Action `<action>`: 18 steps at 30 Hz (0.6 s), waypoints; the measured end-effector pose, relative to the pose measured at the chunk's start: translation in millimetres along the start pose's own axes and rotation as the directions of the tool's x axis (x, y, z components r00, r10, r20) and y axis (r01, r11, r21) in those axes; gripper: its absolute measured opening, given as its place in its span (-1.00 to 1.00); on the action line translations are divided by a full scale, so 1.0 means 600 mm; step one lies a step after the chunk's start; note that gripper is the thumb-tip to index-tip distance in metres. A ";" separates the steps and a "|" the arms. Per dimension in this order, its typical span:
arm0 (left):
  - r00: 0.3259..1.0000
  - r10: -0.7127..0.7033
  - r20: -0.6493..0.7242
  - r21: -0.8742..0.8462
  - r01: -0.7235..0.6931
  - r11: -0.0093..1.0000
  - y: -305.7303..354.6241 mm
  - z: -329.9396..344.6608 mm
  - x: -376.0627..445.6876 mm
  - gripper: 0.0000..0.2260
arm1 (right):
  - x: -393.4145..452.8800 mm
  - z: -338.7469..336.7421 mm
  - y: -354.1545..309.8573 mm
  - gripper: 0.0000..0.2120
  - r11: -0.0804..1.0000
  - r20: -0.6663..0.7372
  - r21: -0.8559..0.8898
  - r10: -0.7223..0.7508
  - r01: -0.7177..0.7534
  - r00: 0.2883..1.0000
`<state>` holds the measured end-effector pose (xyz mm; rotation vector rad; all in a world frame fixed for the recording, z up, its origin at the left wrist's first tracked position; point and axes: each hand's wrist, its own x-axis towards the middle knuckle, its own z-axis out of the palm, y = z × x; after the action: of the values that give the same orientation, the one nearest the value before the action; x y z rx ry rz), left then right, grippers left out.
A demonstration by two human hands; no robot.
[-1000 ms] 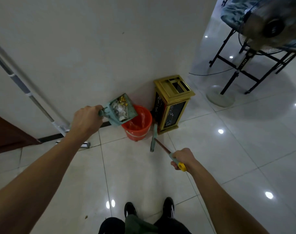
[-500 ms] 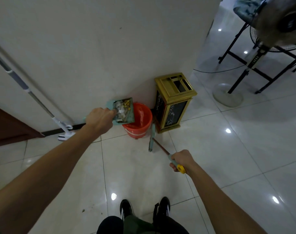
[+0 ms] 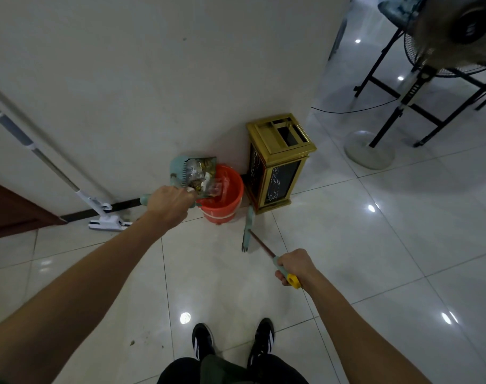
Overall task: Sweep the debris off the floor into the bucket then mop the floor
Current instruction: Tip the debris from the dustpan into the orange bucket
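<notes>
The gold bin [image 3: 277, 162] stands just right of the orange bucket [image 3: 222, 195], the mop [image 3: 106, 216] well to its left against the wall. The dustpan [image 3: 191, 173] now tips steeper over the bucket than a moment ago, debris [image 3: 201, 178] sliding toward it. The left hand [image 3: 168, 203] grips its handle, fingers curled. The right hand [image 3: 294, 266] clutches the broom [image 3: 248, 228], its head just right of the bucket.

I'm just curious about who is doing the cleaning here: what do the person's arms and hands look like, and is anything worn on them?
Both forearms are bare from the picture's lower edge to the wrist. The left hand and the right hand wear no gloves, and no watch, ring or bracelet shows. A sliver of dark green fabric at the bottom left corner may be a sleeve edge, though too little shows to be sure.
</notes>
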<state>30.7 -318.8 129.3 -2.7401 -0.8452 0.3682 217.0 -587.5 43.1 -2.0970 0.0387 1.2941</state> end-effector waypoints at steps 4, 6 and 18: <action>1.000 0.006 0.013 -0.011 -0.006 1.000 0.013 0.005 -0.008 -0.82 | 0.000 0.000 0.002 -0.83 1.000 -0.002 -0.008 0.002 -0.002 1.000; 1.000 0.001 0.019 -0.014 -0.001 1.000 0.021 0.007 -0.012 -0.82 | -0.002 -0.001 0.003 -0.83 1.000 -0.005 -0.013 -0.002 0.002 1.000; 1.000 0.014 0.020 -0.012 -0.014 1.000 0.059 0.023 -0.028 -0.82 | -0.007 0.002 0.008 -0.88 1.000 -0.003 -0.006 0.006 -0.006 1.000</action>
<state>31.1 -354.6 108.3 -2.7590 -0.8365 0.3955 212.0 -592.0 43.6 -2.1058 0.0429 1.2960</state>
